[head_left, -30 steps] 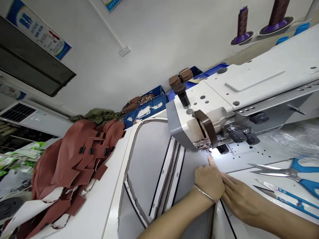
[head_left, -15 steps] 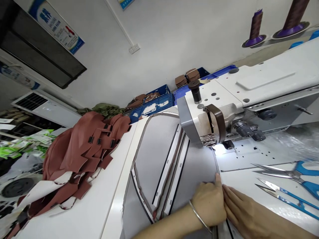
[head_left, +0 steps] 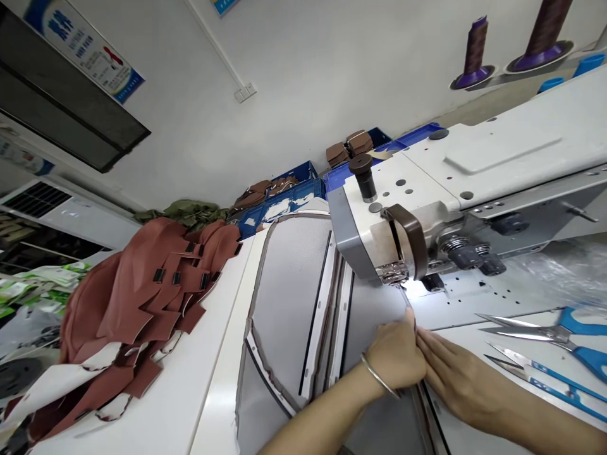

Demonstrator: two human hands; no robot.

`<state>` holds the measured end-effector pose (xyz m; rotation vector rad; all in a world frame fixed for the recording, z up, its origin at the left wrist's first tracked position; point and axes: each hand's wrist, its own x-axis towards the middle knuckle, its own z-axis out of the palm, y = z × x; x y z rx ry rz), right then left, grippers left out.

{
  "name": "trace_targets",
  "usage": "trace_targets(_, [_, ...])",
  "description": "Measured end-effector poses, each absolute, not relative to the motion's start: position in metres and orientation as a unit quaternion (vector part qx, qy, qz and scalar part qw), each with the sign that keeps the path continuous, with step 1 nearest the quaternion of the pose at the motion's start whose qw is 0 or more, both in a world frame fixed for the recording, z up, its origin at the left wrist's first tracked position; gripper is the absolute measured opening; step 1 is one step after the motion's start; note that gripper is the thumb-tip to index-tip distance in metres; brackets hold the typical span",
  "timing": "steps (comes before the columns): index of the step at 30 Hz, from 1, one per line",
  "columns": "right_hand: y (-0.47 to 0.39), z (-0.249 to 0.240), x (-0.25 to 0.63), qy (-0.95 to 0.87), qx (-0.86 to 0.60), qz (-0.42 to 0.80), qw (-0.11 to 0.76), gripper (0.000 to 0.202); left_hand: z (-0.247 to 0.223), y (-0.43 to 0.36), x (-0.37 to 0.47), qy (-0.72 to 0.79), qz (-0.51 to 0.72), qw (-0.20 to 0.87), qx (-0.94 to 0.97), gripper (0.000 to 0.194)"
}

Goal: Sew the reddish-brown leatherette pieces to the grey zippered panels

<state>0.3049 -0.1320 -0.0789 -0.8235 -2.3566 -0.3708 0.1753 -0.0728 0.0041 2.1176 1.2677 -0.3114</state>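
A large grey fabric panel [head_left: 290,287] with white and black edging strips lies under the head of a white sewing machine [head_left: 365,230]. My left hand [head_left: 397,355], with a metal bangle at the wrist, is closed on the panel near its right edge, its index finger pointing along the seam close to the lit needle area. Close against it, my right hand [head_left: 458,376] grips the same edge from the right, fingers straight and together. Its thumb is hidden. Right of it lie blue-handled scissors [head_left: 552,333] and thread snips [head_left: 545,373].
Reddish-brown cut pieces [head_left: 156,278] with black clips are heaped on the table at left. Blue crates [head_left: 303,196] of brown pieces stand along the wall. Brown thread spools [head_left: 475,54] rise behind the machine, and clear plastic [head_left: 564,265] lies beyond the scissors.
Both hands have moved a little toward the needle along with the panel, whose edging strips have shifted and drawn closer together. The camera view has shifted slightly.
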Motion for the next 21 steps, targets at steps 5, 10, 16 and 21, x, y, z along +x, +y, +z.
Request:
trace_targets(5, [-0.143,-0.085,0.309,-0.885,-0.309,-0.113,0.329,0.03,0.003,-0.105,0.171,0.557,-0.056,0.287,0.777,0.06])
trace_targets(10, [-0.17,-0.082,0.306,-0.894,-0.287,-0.104,0.327,0.031,0.01,-0.138,0.163,0.559,-0.106,0.3,0.766,0.066])
trace_targets(16, [-0.168,-0.077,0.302,-0.895,-0.286,-0.096,0.328,0.027,0.012,-0.13,0.173,0.527,-0.125,0.303,0.784,0.065])
trace_targets(21, [-0.163,-0.078,0.303,-0.901,-0.281,-0.071,0.323,0.027,0.012,-0.122,0.175,0.517,-0.134,0.303,0.789,0.065])
